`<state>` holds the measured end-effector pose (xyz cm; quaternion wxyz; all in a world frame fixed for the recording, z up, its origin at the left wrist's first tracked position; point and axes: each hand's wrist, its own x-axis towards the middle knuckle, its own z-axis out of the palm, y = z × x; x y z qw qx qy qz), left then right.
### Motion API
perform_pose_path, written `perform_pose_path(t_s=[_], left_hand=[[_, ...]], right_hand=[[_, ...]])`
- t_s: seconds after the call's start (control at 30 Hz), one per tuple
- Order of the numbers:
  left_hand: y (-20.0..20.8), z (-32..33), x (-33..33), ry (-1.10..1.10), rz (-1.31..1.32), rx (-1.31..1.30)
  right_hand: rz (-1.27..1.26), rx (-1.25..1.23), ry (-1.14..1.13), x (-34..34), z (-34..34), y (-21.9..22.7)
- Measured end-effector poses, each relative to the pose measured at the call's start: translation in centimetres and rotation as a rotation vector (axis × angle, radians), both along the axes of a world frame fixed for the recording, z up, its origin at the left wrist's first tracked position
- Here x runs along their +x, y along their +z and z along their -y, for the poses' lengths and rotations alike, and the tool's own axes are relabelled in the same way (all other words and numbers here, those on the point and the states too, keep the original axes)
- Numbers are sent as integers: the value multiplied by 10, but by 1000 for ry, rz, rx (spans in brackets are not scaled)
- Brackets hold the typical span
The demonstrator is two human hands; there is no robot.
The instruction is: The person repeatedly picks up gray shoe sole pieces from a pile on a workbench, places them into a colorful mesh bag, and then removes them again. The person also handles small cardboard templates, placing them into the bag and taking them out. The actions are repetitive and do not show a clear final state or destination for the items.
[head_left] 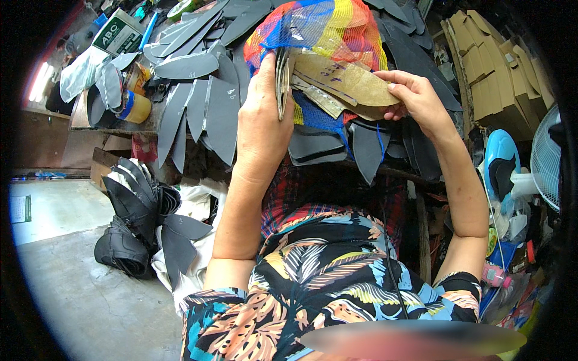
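My left hand (262, 99) is closed around a stack of thin card pieces (280, 87), held on edge. With its thumb and fingertips, my right hand (415, 99) pinches the rounded end of a brown sole-shaped card template (346, 82) with handwriting on it. Beneath that template, more worn card pieces (323, 103) stick out. Behind and under them lies a mesh bag (328, 30) in blue, yellow, red and orange; further pieces show through its net. Dark grey sole-shaped sheets (221, 117) surround the bag on the workbench.
At the left of the bench are a glue-stained jar (137, 108) and a green-and-white box (119, 33). Black strapped pieces (127, 240) are piled on the left. On the right stand a fan (548, 159) and stacked brown cardboard (490, 72).
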<state>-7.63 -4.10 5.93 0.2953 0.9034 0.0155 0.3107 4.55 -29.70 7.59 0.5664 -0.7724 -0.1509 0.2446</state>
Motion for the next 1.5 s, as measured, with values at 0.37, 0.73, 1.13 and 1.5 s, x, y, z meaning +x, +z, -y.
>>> perform_pose_path(t_s=[0.37,0.73,1.13,1.5], left_hand=[[3,13,-3,-76,-182,17],[6,3,-6,-40,11,-135],[1,-3,-6,-93,11,-67],[2,3,-5,-58,-3,-95]], right_hand=[[-176,296,199,-25,-38,12],[704,-138,419,-15,-48,17],[1195,-415,173,-27,-20,-7],[989,-259,165,-26,-15,-11]])
